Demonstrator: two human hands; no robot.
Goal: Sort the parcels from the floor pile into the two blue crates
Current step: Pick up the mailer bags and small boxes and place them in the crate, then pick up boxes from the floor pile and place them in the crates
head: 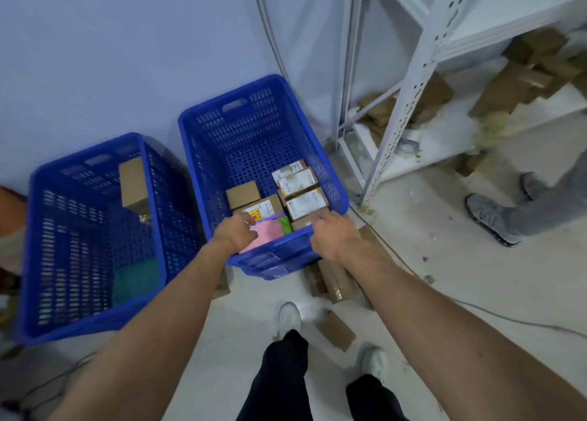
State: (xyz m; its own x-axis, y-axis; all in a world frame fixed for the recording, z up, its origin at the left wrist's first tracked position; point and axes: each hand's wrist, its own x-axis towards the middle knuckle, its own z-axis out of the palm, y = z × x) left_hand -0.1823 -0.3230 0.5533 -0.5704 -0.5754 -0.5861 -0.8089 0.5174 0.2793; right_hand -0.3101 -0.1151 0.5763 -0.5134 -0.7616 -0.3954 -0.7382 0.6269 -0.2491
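Sorting partly done: the right crate (pixel 251 125) holds several boxes along its near side, the left crate (pixel 79 230) holds a brown box (pixel 133 182) and a teal bag (pixel 136 281), and a few floor parcels (pixel 338 330) lie unsorted by the feet. The left hand (pixel 236 231) lies on a pink parcel (pixel 266 235) inside the right crate, fingers bent over it. The right hand (pixel 333 233) touches a small box (pixel 303 223) at the near rim; I cannot tell whether either hand grips or merely rests.

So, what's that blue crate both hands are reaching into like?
The crate is blue plastic, perforated, with a handle slot in its far wall. It stands on the floor by the room wall, holding labelled cardboard boxes and a pink parcel. The left hand and right hand reach over its near rim.
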